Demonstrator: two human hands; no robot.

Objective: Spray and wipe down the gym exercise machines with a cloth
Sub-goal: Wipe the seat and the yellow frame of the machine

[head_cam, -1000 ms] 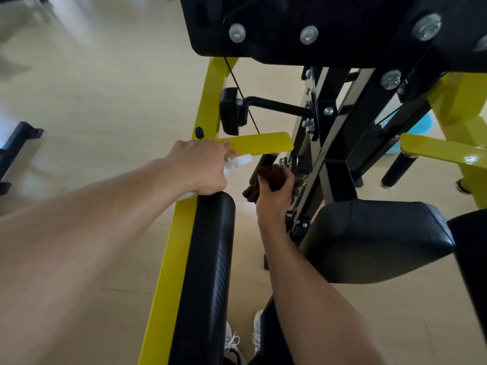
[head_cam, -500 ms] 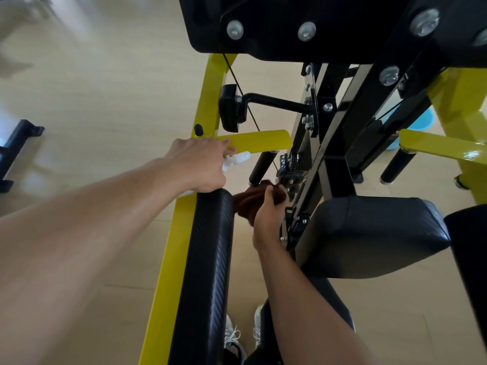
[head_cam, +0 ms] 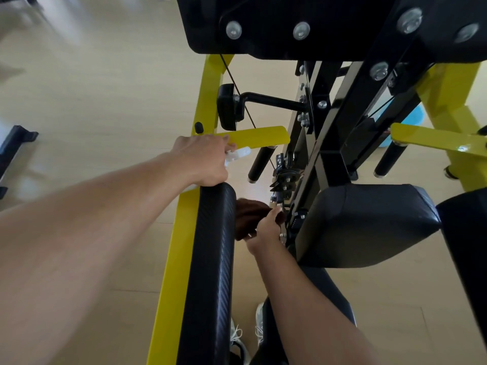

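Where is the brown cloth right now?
Low in the head view's centre, the brown cloth is gripped by the right hand, between the black roller pad and the seat pad.

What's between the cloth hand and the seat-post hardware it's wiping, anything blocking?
Nothing visible. The right hand grips the brown cloth right beside the bolted bracket; the black roller pad flanks its left.

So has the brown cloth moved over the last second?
Yes. The right hand has drawn the brown cloth down the machine, from beside the short black handle to level with the seat pad.
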